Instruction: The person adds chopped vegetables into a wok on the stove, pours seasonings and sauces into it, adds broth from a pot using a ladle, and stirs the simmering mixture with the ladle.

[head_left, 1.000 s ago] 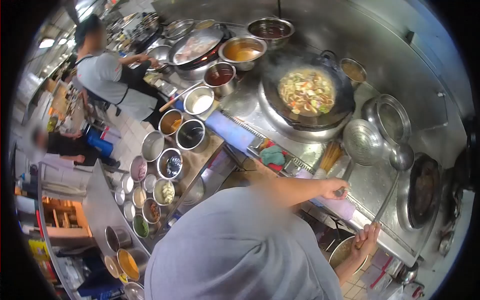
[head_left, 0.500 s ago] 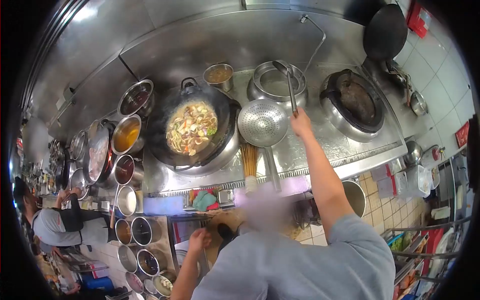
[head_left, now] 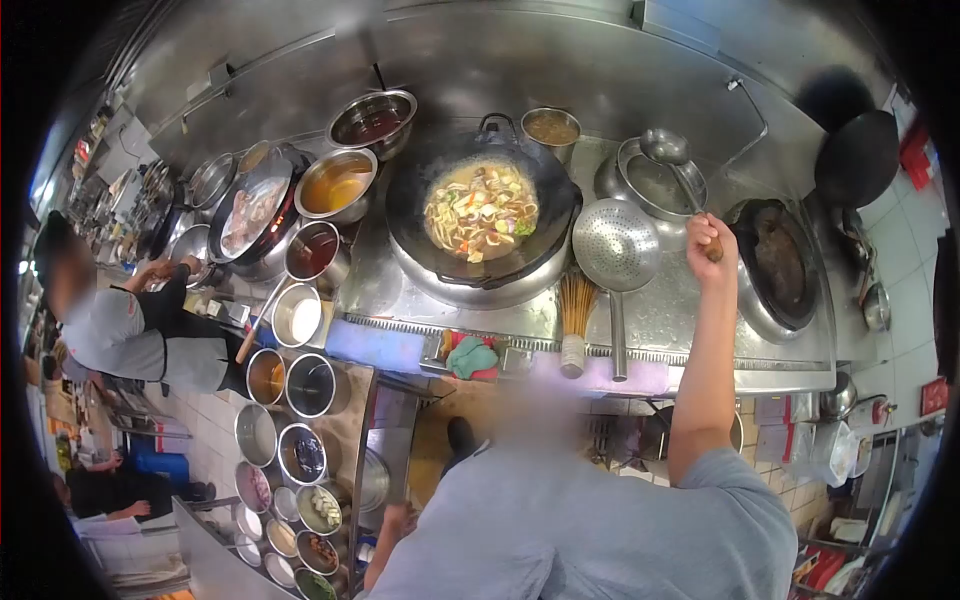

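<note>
My right hand (head_left: 711,248) is closed round the wooden-ended handle of a metal ladle (head_left: 665,148). The ladle's bowl is over the far rim of a round steel pot (head_left: 632,180) of liquid. Left of that hand, a perforated strainer (head_left: 616,243) lies with its handle toward me, beside a bamboo wok brush (head_left: 575,310). Noodles with vegetables and pieces of meat (head_left: 482,210) sit in broth in a large black wok (head_left: 410,215) on the burner. My left hand (head_left: 398,520) hangs low by the side counter, its fingers too small and partly hidden to read.
Steel bowls of red sauce (head_left: 372,122) and yellow liquid (head_left: 340,185) stand left of the wok. Several ingredient pots (head_left: 311,386) line the side counter. A second black wok (head_left: 775,262) is at the right. A co-worker (head_left: 130,320) stands at the far left.
The view has turned left, so the stove sits further right. My right hand has drawn back with the ladle, whose bowl has tilted over. My left hand has dropped lower.
</note>
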The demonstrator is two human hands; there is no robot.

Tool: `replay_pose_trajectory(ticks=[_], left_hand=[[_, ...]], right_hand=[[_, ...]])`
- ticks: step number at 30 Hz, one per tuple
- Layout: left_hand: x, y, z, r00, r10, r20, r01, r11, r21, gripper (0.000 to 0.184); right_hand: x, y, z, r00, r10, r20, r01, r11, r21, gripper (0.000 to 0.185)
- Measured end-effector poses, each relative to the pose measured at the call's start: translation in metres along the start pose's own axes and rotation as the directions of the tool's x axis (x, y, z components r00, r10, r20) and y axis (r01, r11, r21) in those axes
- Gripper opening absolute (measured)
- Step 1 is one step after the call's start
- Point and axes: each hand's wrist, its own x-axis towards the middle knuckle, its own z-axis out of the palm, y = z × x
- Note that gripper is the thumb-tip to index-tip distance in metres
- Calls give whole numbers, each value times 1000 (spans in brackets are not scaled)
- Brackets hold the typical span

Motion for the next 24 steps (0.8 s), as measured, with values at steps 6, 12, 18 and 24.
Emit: replay_pose_trajectory(ticks=[6, 12, 18, 24], left_hand=[[22, 162, 16, 954, 281, -102, -281, 960, 13, 24], [-3, 243, 11, 896, 390, -211, -369, 920, 133, 29], [6, 153, -22, 953, 264, -148, -144, 824, 549, 26], [54, -15, -33, 868, 496, -22, -173, 343, 923, 27]], right_hand=[[-60, 88, 69, 984, 143, 106, -155, 981, 113, 10], [-99, 180, 85, 895, 395, 209, -437, 871, 224, 37], [-102, 263, 92, 702, 691, 173, -710, 664, 234, 44], [-78, 331, 76, 483, 874, 46, -873, 478, 94, 17]])
